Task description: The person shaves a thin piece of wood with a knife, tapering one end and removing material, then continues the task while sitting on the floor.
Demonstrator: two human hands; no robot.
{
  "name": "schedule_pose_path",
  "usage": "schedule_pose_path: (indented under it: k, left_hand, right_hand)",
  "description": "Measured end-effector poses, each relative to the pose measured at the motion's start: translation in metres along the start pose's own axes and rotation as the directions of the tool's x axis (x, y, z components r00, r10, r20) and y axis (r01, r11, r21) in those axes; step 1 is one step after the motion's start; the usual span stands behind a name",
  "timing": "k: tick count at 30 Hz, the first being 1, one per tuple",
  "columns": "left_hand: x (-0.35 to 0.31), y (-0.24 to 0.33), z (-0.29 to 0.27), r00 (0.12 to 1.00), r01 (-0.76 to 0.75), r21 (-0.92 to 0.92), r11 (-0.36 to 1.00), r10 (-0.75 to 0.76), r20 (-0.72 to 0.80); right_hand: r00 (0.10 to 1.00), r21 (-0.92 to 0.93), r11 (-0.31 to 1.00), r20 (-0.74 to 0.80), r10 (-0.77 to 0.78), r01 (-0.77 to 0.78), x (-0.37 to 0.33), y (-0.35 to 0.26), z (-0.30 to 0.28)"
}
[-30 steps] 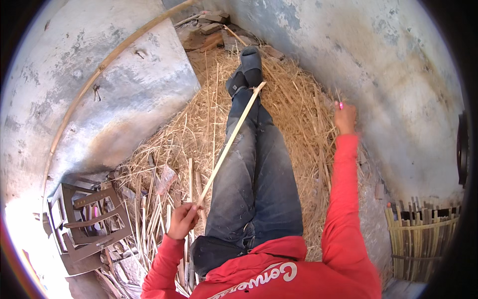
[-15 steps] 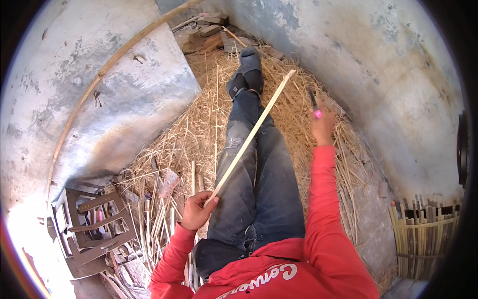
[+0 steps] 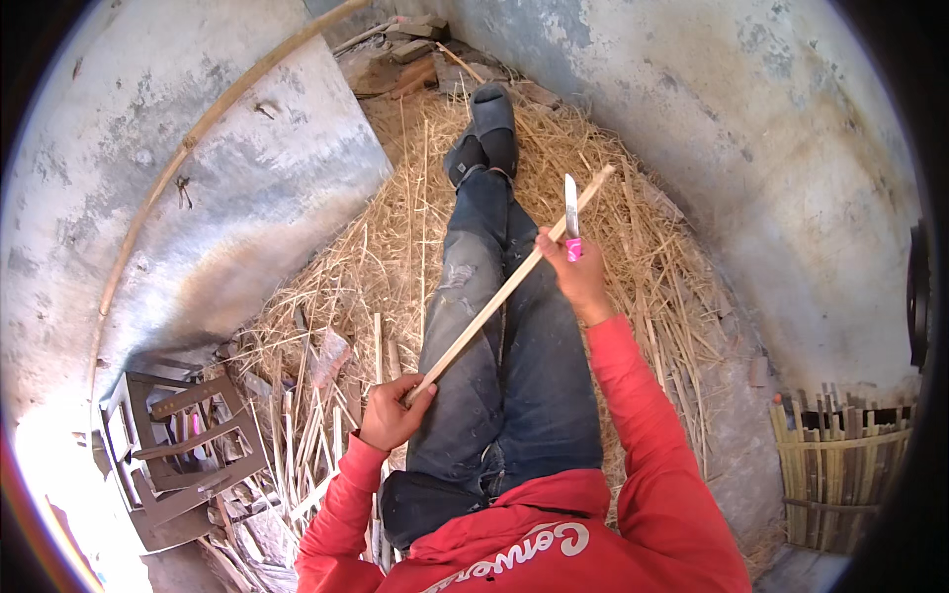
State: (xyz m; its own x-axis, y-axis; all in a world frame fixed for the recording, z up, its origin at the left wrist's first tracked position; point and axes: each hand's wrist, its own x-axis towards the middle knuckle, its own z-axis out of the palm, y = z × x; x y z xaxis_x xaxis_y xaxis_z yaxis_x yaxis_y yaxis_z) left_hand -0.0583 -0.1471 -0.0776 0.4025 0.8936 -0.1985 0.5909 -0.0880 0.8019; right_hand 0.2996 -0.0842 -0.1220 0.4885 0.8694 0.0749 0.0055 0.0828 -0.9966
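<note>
A long pale strip of split wood or bamboo [image 3: 494,299] slants across my outstretched legs, its far end up and to the right. Around its near end, my left hand [image 3: 397,410] is closed. My right hand [image 3: 578,272] grips a knife [image 3: 571,210] with a pink handle and a bright blade pointing away from me. The blade lies at the strip near its far end, and the thumb side of that hand is against the strip; whether the edge cuts into it I cannot tell.
Straw and shavings [image 3: 395,247] cover the ground around my legs. Loose strips [image 3: 306,445] lie at my left beside a brown frame-like stool [image 3: 193,445]. A long bent pole [image 3: 188,143] leans along the left wall. A slatted basket [image 3: 845,465] stands at the right.
My right hand has come inward and nearer with the knife, from out at the right to the strip. The strip's far end has shifted right and slightly lower. My left hand keeps its hold.
</note>
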Motion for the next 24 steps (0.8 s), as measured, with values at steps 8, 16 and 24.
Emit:
schedule_pose_path:
  k: [8, 16, 24]
  left_hand:
    - [-0.032, -0.037, -0.026, 0.998, 0.063, -0.045, 0.997, -0.062, 0.023]
    - [-0.059, -0.080, -0.024, 0.995, 0.076, -0.214, 0.974, -0.088, -0.045]
    - [-0.040, -0.069, -0.020, 0.995, -0.072, -0.040, 0.997, 0.069, -0.069]
  right_hand:
    - [0.987, -0.066, 0.986, -0.057, 0.151, -0.155, 0.018, -0.010, 0.008]
    - [0.975, -0.441, 0.878, -0.028, -0.221, 0.186, -0.004, 0.003, -0.019]
    - [0.966, -0.652, 0.744, -0.071, -0.251, 0.145, 0.004, 0.017, -0.010]
